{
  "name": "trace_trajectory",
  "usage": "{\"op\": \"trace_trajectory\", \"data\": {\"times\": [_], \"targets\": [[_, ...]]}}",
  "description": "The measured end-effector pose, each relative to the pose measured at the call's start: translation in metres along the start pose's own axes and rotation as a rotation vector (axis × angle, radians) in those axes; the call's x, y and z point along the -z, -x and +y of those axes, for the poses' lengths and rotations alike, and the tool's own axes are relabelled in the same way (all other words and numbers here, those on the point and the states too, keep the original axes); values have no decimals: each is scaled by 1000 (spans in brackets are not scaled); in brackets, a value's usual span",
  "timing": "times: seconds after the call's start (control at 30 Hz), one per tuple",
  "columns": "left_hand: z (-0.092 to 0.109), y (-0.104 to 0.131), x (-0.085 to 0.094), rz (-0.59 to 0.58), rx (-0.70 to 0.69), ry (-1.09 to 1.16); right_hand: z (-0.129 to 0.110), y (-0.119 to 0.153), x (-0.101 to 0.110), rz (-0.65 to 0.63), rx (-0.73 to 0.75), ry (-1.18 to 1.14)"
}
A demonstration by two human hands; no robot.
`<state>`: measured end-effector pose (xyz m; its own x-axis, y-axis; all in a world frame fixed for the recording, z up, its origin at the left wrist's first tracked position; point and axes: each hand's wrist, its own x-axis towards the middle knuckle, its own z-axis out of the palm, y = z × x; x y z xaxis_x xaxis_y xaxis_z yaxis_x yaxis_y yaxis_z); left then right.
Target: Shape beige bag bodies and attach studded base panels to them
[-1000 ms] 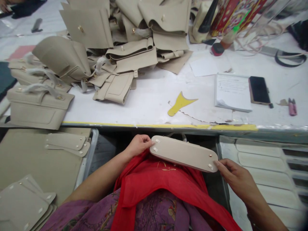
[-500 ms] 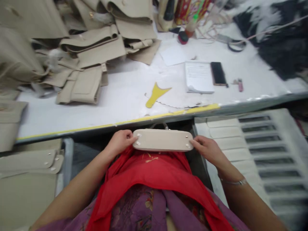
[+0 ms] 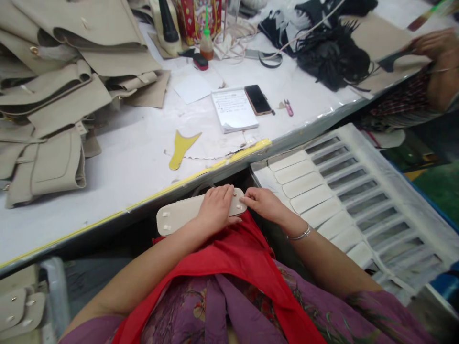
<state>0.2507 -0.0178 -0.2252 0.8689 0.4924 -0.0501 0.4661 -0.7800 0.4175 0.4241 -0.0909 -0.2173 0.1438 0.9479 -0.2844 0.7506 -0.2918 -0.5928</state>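
Note:
A long beige bag base (image 3: 182, 210) with rounded ends lies tilted above my lap, its right end higher. It carries small white tabs at both ends and a metal stud near the right end. My left hand (image 3: 215, 205) wraps over it right of the middle, fingers over the far edge and thumb at the near edge. At the right end, my right hand (image 3: 263, 203) is closed, thumb and fingertips pinched by a white tab. Whether the tab itself is between them I cannot tell. Behind the base, a thin dark loop shows in part.
Beige bag parts (image 3: 53, 157) are heaped on the white table (image 3: 129, 157) at left. A yellow template (image 3: 181, 148), notepad (image 3: 234, 112), phone (image 3: 258, 99) and pink snips (image 3: 288, 107) lie there. Right of me is a slatted rack (image 3: 358, 191) with pale strips. A co-worker's hand (image 3: 435, 45) is at far right.
My left hand has moved from the base's left end to right of its middle. My right hand stays at the right end. The base has tilted, and the view has swung right.

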Motion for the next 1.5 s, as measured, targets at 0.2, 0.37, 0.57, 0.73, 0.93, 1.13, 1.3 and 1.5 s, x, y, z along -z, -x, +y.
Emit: {"op": "trace_trajectory", "data": {"times": [0.2,0.37,0.57,0.73,0.93,1.13,1.3,1.5], "targets": [[6,-14,-8,-5,52,-42,4,1,3,-15,49,-17],[9,-17,-4,-27,82,-93,6,-1,6,-38,54,-25],[13,-20,-2,-55,83,-129,8,-5,8,-53,58,23],[13,-19,-7,-7,57,-91,9,-6,8,-60,63,45],[12,-17,-14,63,5,-73,8,-2,6,-42,56,18],[10,-15,-17,114,7,-62,8,-1,6,-26,47,1],[6,-16,-16,127,33,-23,8,-2,6,-35,51,18],[13,-18,-11,38,69,-74,9,-4,9,-62,49,12]]}}
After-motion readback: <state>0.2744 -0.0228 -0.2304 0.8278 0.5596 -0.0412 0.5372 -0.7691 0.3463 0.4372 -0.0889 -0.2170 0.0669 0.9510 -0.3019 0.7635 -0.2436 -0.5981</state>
